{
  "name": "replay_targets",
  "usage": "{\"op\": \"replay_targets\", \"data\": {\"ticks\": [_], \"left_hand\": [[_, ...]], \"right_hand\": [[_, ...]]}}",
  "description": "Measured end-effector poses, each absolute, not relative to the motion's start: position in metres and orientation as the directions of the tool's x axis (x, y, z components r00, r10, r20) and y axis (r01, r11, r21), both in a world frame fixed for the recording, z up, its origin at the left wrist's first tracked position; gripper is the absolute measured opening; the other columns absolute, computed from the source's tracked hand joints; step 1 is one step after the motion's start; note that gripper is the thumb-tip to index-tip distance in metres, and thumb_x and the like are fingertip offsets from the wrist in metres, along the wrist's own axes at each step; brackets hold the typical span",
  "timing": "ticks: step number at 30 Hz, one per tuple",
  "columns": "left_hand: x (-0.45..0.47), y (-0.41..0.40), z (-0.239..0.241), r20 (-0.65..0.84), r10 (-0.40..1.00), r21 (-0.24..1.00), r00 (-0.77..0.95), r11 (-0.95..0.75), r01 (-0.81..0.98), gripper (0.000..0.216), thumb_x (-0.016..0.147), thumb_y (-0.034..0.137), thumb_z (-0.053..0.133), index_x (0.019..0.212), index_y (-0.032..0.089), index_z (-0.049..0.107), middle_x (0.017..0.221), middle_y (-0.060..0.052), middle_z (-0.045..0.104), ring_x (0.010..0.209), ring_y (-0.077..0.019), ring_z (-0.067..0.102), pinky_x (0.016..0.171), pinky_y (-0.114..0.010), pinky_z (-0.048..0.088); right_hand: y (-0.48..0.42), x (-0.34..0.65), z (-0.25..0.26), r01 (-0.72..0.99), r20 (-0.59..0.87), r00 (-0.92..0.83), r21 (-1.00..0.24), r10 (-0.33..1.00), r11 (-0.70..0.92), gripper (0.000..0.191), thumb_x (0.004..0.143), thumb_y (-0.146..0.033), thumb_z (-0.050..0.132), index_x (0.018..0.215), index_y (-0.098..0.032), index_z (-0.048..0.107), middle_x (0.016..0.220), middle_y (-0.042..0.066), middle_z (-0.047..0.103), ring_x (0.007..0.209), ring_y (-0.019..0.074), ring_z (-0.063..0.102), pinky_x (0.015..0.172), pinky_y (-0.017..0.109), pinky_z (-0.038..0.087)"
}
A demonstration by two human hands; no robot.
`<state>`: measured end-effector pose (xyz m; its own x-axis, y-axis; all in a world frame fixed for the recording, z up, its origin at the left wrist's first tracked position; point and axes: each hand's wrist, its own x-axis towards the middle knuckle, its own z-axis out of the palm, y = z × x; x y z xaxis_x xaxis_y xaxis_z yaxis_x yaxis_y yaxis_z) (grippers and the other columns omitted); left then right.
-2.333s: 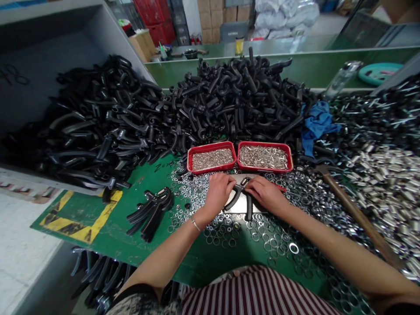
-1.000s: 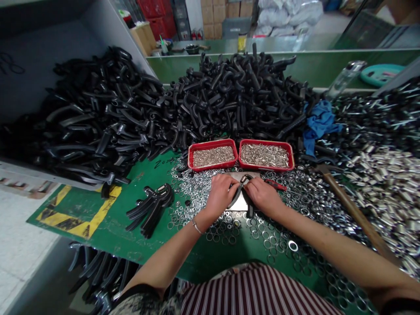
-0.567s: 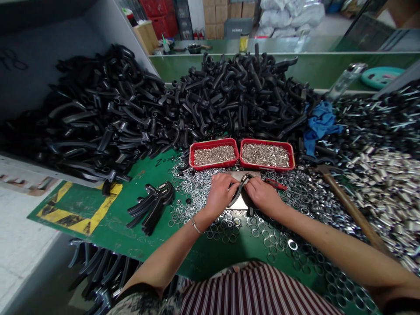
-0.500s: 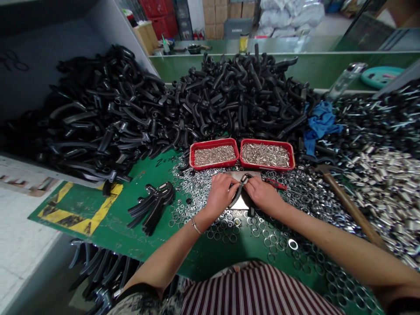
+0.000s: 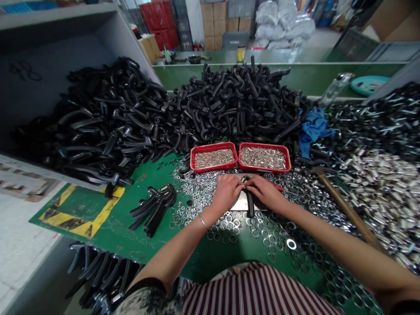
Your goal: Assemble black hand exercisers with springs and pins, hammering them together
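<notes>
My left hand (image 5: 226,191) and my right hand (image 5: 265,192) meet at the middle of the bench, fingers pinched close together. Between them is a black hand grip strengthener (image 5: 250,205), its curved top and one handle showing. Both hands grip its upper part, and my fingertips hide any small part there. Beneath it lies a flat metal plate (image 5: 242,204). Just beyond my hands stand two red trays, one with tiny metal pieces (image 5: 214,158), the other with longer metal pins (image 5: 263,157). Left of my left hand lie several grip strengtheners (image 5: 154,205) stacked together.
Black handles (image 5: 229,100) are heaped along the back and left. Loose washers and rings (image 5: 226,225) surround the plate. To the right lie a wooden-handled hammer (image 5: 348,205), metal sleeves (image 5: 380,188) and a blue cloth (image 5: 313,127). A grey shelf (image 5: 59,48) stands at left.
The grip strengthener has turned between my hands, so one handle now points toward me. My right fingers have moved inward, closer to my left fingertips. The camera view has tilted up slightly.
</notes>
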<state>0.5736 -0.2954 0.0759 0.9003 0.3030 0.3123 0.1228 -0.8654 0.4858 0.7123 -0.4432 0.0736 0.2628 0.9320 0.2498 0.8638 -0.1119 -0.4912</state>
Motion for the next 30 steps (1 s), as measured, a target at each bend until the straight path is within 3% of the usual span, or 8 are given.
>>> {"op": "replay_targets", "data": {"ticks": [3, 6, 11, 15, 17, 25, 27, 30], "left_hand": [[0.579, -0.297, 0.072, 0.304, 0.279, 0.452, 0.911, -0.884, 0.12, 0.02, 0.099, 0.034, 0.056, 0.091, 0.019, 0.067, 0.097, -0.005, 0.068, 0.1, -0.0236, 0.056, 0.091, -0.039, 0.038], [0.581, -0.297, 0.068, 0.316, 0.27, 0.433, 0.91, -0.894, 0.115, 0.02, 0.099, 0.034, 0.056, 0.093, 0.019, 0.067, 0.097, -0.005, 0.069, 0.1, -0.0235, 0.055, 0.091, -0.04, 0.037], [0.581, -0.296, 0.063, 0.332, 0.275, 0.42, 0.902, -0.899, 0.12, 0.02, 0.099, 0.034, 0.055, 0.094, 0.019, 0.066, 0.096, -0.006, 0.069, 0.1, -0.0236, 0.056, 0.091, -0.04, 0.037], [0.58, -0.294, 0.061, 0.356, 0.285, 0.44, 0.89, -0.891, 0.11, 0.019, 0.098, 0.035, 0.056, 0.094, 0.02, 0.066, 0.096, -0.006, 0.069, 0.099, -0.0235, 0.057, 0.092, -0.041, 0.038], [0.579, -0.293, 0.06, 0.373, 0.293, 0.451, 0.88, -0.887, 0.104, 0.019, 0.098, 0.035, 0.057, 0.093, 0.02, 0.066, 0.095, -0.006, 0.069, 0.098, -0.0229, 0.058, 0.091, -0.04, 0.039], [0.57, -0.289, 0.061, 0.394, 0.168, 0.353, 0.903, -0.935, 0.02, 0.017, 0.1, 0.03, 0.054, 0.099, 0.019, 0.067, 0.098, -0.007, 0.071, 0.098, -0.0238, 0.061, 0.09, -0.042, 0.042], [0.567, -0.288, 0.063, 0.38, 0.148, 0.371, 0.913, -0.929, -0.004, 0.016, 0.1, 0.03, 0.054, 0.101, 0.02, 0.067, 0.098, -0.006, 0.071, 0.098, -0.0232, 0.062, 0.09, -0.041, 0.043], [0.563, -0.285, 0.068, 0.345, 0.085, 0.358, 0.935, -0.933, -0.048, 0.017, 0.1, 0.029, 0.054, 0.104, 0.02, 0.067, 0.101, -0.006, 0.072, 0.099, -0.0227, 0.062, 0.091, -0.041, 0.044]], "right_hand": [[-0.464, 0.722, 0.079, 0.795, 0.289, 0.398, -0.583, 0.871, -0.17, 0.028, 0.1, -0.03, 0.052, 0.126, -0.021, 0.058, 0.121, 0.011, 0.064, 0.113, 0.0262, 0.06, 0.1, 0.046, 0.049], [-0.501, 0.736, 0.085, 0.8, 0.278, 0.455, -0.544, 0.846, -0.251, 0.027, 0.102, -0.032, 0.047, 0.124, -0.022, 0.061, 0.119, 0.01, 0.066, 0.112, 0.0257, 0.06, 0.1, 0.045, 0.047], [-0.587, 0.781, 0.091, 0.848, 0.233, 0.522, -0.249, 0.821, -0.469, 0.03, 0.102, -0.033, 0.042, 0.112, -0.017, 0.066, 0.11, 0.014, 0.07, 0.103, 0.0281, 0.061, 0.096, 0.043, 0.042], [-0.643, 0.811, 0.087, 0.717, 0.159, 0.682, 0.05, 0.714, -0.695, 0.039, 0.101, -0.035, 0.038, 0.114, -0.009, 0.065, 0.105, 0.022, 0.068, 0.098, 0.0335, 0.059, 0.091, 0.045, 0.04], [-0.657, 0.814, 0.083, 0.667, 0.101, 0.731, 0.099, 0.674, -0.738, 0.041, 0.1, -0.037, 0.038, 0.116, -0.009, 0.064, 0.098, 0.022, 0.068, 0.094, 0.0337, 0.059, 0.087, 0.044, 0.04], [-0.658, 0.818, 0.082, 0.65, 0.006, 0.759, 0.051, 0.651, -0.758, 0.033, 0.097, -0.037, 0.043, 0.108, -0.013, 0.062, 0.093, 0.018, 0.064, 0.086, 0.029, 0.057, 0.077, 0.038, 0.04], [-0.654, 0.825, 0.09, 0.611, -0.057, 0.786, -0.068, 0.615, -0.788, 0.03, 0.093, -0.039, 0.051, 0.107, -0.014, 0.061, 0.094, 0.016, 0.065, 0.085, 0.0277, 0.059, 0.076, 0.037, 0.041], [-0.644, 0.83, 0.105, 0.38, -0.263, 0.827, -0.392, 0.497, -0.838, 0.037, 0.089, -0.042, 0.058, 0.115, -0.015, 0.06, 0.088, 0.012, 0.068, 0.073, 0.0231, 0.062, 0.067, 0.035, 0.044]]}}
